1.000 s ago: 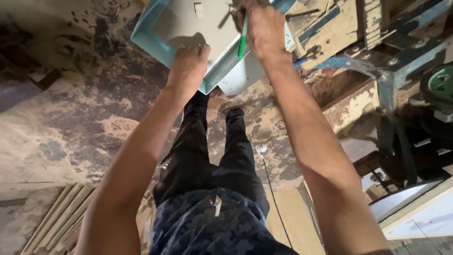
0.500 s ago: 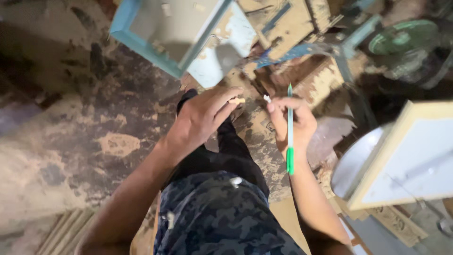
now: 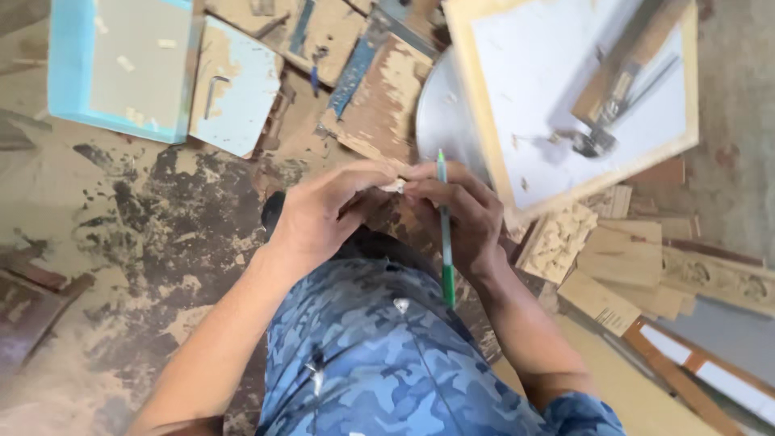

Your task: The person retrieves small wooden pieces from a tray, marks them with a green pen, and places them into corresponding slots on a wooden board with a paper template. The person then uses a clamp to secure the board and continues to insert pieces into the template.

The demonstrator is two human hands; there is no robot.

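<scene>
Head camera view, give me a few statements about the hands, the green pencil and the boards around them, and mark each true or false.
1. The right hand holds a slim green pencil. True.
2. The left hand rests flat on the floor. False: it is raised, its fingertips meeting the right hand's around a small pale piece.
3. The light blue framed panel lies upper left. True.
4. The white board with a pale wooden frame is bare. False: a tool lies on it.
5. The carved wooden block lies right of the hands. True.
</scene>
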